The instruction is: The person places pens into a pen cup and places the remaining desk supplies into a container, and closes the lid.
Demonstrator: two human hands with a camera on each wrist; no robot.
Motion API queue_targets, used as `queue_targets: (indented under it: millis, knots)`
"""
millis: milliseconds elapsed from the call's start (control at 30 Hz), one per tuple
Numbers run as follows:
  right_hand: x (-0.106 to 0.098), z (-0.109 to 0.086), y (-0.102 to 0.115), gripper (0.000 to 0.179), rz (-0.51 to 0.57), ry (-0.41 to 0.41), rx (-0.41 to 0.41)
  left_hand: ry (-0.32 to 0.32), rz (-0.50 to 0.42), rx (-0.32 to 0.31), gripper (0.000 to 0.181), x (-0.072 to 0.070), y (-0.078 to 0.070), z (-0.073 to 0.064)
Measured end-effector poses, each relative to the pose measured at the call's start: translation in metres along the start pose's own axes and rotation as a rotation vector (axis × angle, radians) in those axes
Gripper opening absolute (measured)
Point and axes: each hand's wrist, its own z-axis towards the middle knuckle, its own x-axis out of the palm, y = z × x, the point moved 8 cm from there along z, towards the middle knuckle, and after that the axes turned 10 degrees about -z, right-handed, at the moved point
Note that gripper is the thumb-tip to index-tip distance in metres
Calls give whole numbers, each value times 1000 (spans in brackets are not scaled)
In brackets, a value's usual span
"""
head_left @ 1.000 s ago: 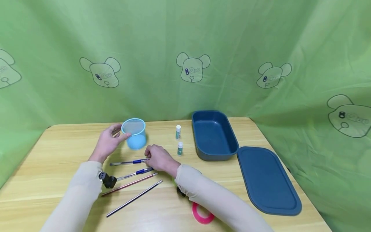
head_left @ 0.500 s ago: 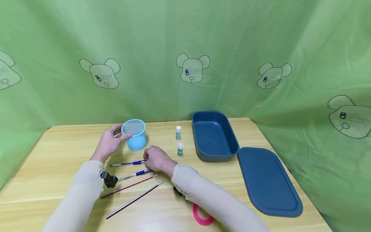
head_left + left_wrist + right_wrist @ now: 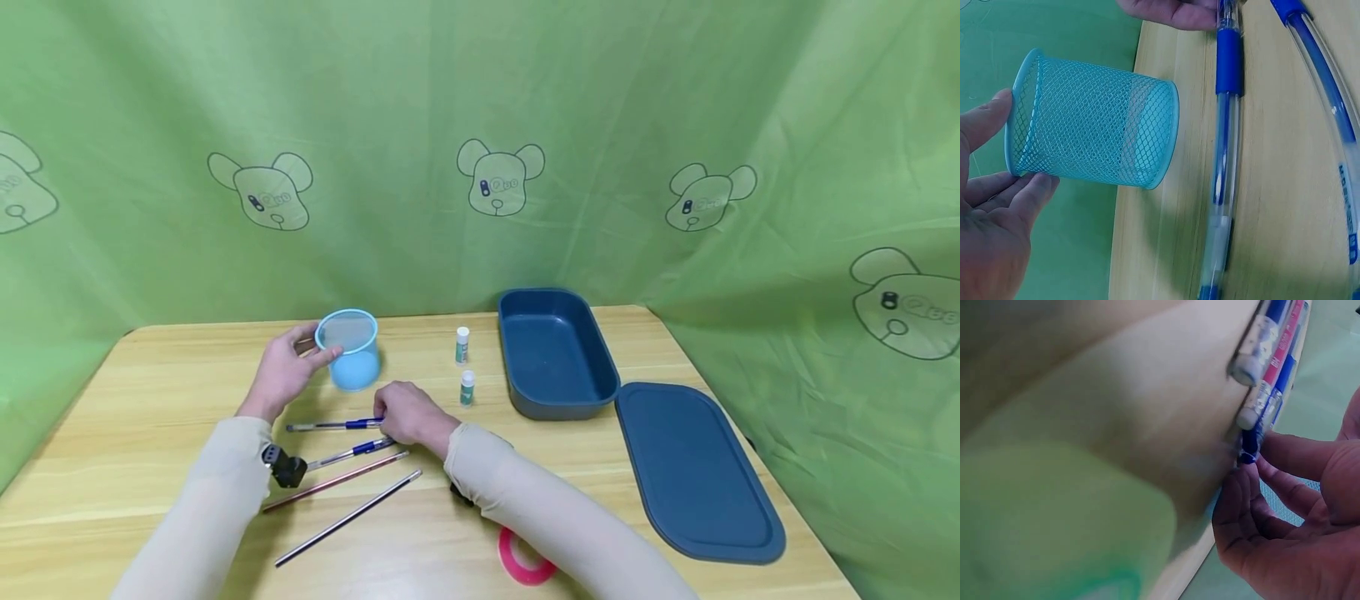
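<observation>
My left hand (image 3: 283,371) holds a light-blue mesh pen cup (image 3: 356,367) by its rim, thumb on one side and fingers on the other. The cup stands upright at the back left. In front of it, my right hand (image 3: 411,414) pinches the end of a clear pen with a blue grip (image 3: 1229,69); its fingers partly hide that end. A second blue-grip pen (image 3: 351,452) lies just nearer. Nearer still lie a reddish pencil (image 3: 337,482) and a dark striped pencil (image 3: 348,518), their eraser ends visible in the right wrist view.
Two glue sticks (image 3: 462,345) stand right of the cup. A dark-blue open box (image 3: 558,408) is at the back right, its flat lid (image 3: 701,475) beside it. A pink tape roll (image 3: 517,567) lies partly under my right sleeve. A green curtain (image 3: 390,100) borders the table.
My right hand shifts very slightly while staying at the pen ends. My left hand keeps its hold on the cup, and the other things stay in place.
</observation>
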Motion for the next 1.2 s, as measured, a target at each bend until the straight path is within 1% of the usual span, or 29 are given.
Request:
queue_targets:
  millis: [167, 267, 400, 533, 667, 767, 867, 1033, 1200]
  knots:
    - [-2, -3, -4, 12, 7, 6, 8, -7, 5, 2, 75, -1, 1, 0]
    - [-6, -4, -6, 11, 30, -7, 3, -10, 8, 3, 74, -1, 1, 0]
    - [-12, -6, -9, 8, 114, -26, 4, -10, 30, 13, 73, -1, -1, 0]
    - [-15, -9, -12, 7, 247, -18, 9, -4, 41, 15, 73, 0, -3, 0]
    - [-22, -11, -14, 6, 316, -33, -5, -2, 36, 7, 74, 1, -3, -1]
    - [-29, -12, -15, 4, 311, -68, -18, -5, 37, 8, 75, 1, -2, -1]
    - [-36, -14, -18, 3, 328, -111, -9, -9, 36, 13, 74, 1, -2, 0]
    - [-48, -17, -25, 3, 428, -214, 18, -10, 33, 16, 74, 1, -3, -1]
    - [-56, -20, -31, 5, 510, -292, 38, -8, 51, 13, 73, 1, -3, -1]
